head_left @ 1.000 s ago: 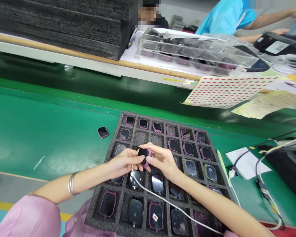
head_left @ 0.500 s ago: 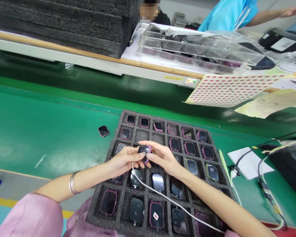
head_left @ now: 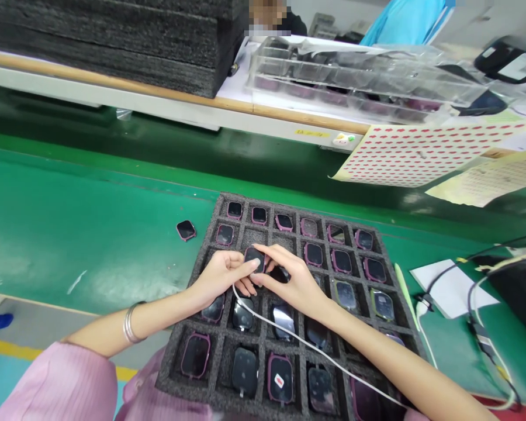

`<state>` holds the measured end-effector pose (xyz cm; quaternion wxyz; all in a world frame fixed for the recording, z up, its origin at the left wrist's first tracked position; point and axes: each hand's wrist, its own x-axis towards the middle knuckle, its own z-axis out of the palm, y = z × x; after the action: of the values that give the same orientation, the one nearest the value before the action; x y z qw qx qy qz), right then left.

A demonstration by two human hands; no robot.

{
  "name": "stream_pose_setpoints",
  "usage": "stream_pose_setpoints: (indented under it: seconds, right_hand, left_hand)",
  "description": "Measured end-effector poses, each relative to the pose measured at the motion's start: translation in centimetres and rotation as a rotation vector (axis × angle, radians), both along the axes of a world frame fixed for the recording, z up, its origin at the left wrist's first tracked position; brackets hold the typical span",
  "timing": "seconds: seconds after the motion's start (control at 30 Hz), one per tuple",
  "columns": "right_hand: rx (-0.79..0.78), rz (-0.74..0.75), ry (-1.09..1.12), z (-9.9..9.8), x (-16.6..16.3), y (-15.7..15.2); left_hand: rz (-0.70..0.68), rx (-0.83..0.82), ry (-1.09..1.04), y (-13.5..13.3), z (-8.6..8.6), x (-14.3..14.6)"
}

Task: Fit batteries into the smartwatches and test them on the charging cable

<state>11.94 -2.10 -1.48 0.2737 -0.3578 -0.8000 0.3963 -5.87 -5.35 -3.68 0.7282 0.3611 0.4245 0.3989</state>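
A smartwatch body (head_left: pixel 251 253) with a dark screen and a purple frame is held between both hands above the foam tray (head_left: pixel 163 381). My left hand (head_left: pixel 224 273) is closed around it from the left, with the thumb lying across the screen. My right hand (head_left: pixel 293 279) pinches its right side with thumb and fingertips. From under my left hand a white cable (head_left: pixel 307 345) runs down to the right across the tray; its end is hidden by the fingers. Similar watches, such as a purple-framed watch (head_left: pixel 196 355), lie in many tray pockets.
One loose watch (head_left: pixel 186 230) lies on the green table (head_left: pixel 92 234) left of the tray. White paper (head_left: pixel 453 287) and dark cables are on the right. Behind, a shelf carries black foam blocks (head_left: pixel 114 47) and clear plastic trays (head_left: pixel 359 76). Other people are beyond it.
The watch has turned in my fingers, showing more of its screen, and my right fingers have shifted along its edge. The whole view has shifted slightly. In the background, a co-worker's outstretched arm has left view.
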Motion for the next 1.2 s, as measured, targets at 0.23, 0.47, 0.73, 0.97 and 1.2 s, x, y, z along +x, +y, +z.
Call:
stream_pose_setpoints:
  seconds: [0.23,0.47,0.73,0.97,1.2]
  right_hand:
    - [-0.607,0.108,0.199,-0.6,-0.3,0.1]
    - [-0.774,0.109,0.373,-1.1,-0.9,-0.5]
    - [-0.360,0.202,-0.008,1.0,-0.1,0.7]
    - [0.371,0.183,-0.366,4.7,-0.5,1.8]
    - [0.116,0.417,-0.194,7.6,-5.4,6.0]
  left_hand:
    - [-0.043,-0.028,-0.081,0.2,0.1,-0.4]
    - [-0.047,-0.007,-0.095,0.2,-0.2,-0.4]
    - [-0.037,0.043,-0.063,0.1,-0.2,-0.3]
    - [-0.040,0.184,-0.014,-0.2,0.3,0.1]
    - [-0.126,0.196,-0.062,-0.7,0.6,-0.1]
